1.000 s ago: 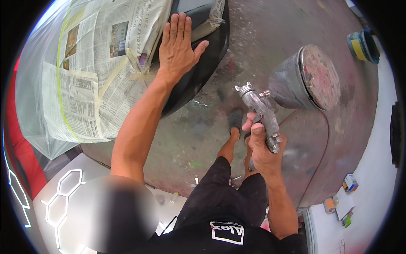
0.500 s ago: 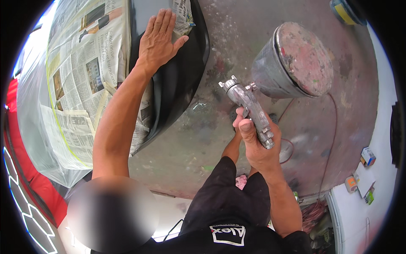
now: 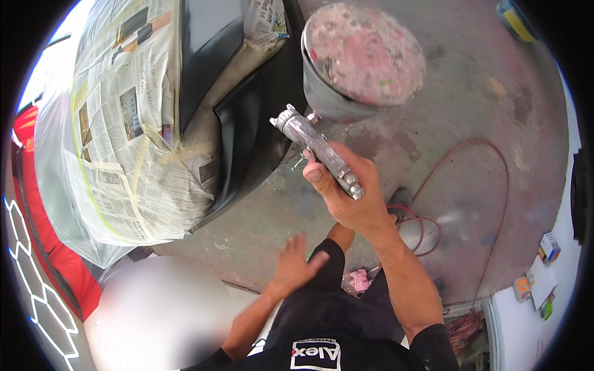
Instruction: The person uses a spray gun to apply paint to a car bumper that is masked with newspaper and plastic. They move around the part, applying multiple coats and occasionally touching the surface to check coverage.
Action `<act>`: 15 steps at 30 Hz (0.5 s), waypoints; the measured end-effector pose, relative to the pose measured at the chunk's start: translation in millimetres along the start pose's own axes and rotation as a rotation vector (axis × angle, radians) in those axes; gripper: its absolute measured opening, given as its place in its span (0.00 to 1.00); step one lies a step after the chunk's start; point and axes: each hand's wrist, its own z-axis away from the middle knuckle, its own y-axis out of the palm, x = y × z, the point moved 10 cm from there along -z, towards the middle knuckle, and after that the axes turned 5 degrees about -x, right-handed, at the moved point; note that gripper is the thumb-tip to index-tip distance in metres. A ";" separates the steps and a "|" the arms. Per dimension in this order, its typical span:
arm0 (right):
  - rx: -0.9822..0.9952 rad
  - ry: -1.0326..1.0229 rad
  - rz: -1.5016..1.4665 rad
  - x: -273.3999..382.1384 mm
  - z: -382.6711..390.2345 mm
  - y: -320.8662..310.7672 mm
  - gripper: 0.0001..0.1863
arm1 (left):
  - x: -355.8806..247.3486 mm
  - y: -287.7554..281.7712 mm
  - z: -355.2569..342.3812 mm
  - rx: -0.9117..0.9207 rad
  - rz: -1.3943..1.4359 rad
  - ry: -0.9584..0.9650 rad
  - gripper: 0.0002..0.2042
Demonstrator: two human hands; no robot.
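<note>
Head view: left hand [image 3: 296, 266] has moved from over the bumper [image 3: 250, 130] to near the lap [image 3: 322, 306], blurred fingers apart; right hand [image 3: 346, 191] clamps the spray gun [image 3: 318, 147], nozzle [image 3: 286, 117] toward the bumper.

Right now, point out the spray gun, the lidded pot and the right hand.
Spray gun [image 3: 320, 149]: head view, mid-body.
Lidded pot [image 3: 366, 57]: head view, its stained lid.
Right hand [image 3: 354, 204]: head view, near the thumb's base.
</note>
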 end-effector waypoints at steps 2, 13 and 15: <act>-0.016 0.006 -0.076 -18.9 -10.3 1.7 0.21 | -14.8 60.2 7.8 0.134 0.066 -0.152 0.47; -0.162 -0.083 -0.156 -51.9 -34.4 -17.4 0.20 | -32.7 104.3 2.8 0.109 -0.120 -0.231 0.42; -0.182 -0.069 -0.176 -54.8 -32.0 -18.3 0.20 | -31.6 109.4 6.6 0.099 -0.118 -0.236 0.42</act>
